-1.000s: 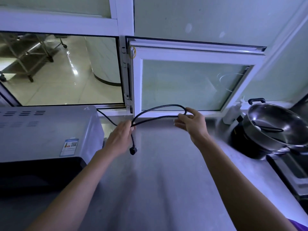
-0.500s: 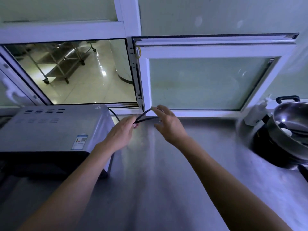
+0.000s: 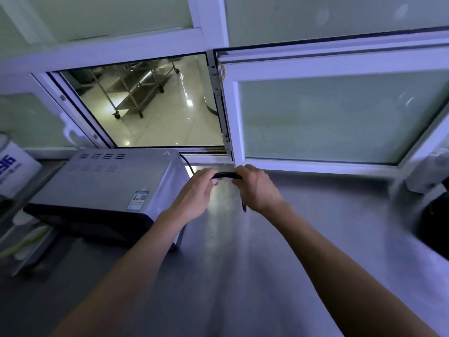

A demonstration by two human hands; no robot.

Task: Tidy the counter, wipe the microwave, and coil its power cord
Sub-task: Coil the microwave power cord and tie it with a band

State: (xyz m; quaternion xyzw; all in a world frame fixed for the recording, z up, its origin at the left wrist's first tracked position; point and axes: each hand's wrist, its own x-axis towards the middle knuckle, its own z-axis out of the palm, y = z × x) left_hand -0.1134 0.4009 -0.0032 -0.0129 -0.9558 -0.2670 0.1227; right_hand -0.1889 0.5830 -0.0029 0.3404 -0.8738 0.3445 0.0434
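The silver microwave (image 3: 109, 181) stands on the steel counter (image 3: 243, 263) at the left, under the window. Its black power cord (image 3: 227, 175) runs from the back right corner of the microwave to my hands. My left hand (image 3: 194, 190) grips the folded cord at one end. My right hand (image 3: 257, 188) grips the other end of the short bundle. A bit of cord hangs below my right hand. The plug is hidden.
An open sliding window (image 3: 155, 105) sits behind the microwave, with a frosted pane (image 3: 340, 117) to its right. A white container (image 3: 14, 166) stands at the far left. A white bottle (image 3: 427, 171) and a dark pot edge (image 3: 437, 227) sit at the far right.
The wide loop of cord has been drawn in to a short bundle. My right hand moved left, close to my left hand, and closed on the cord. The view turned left.
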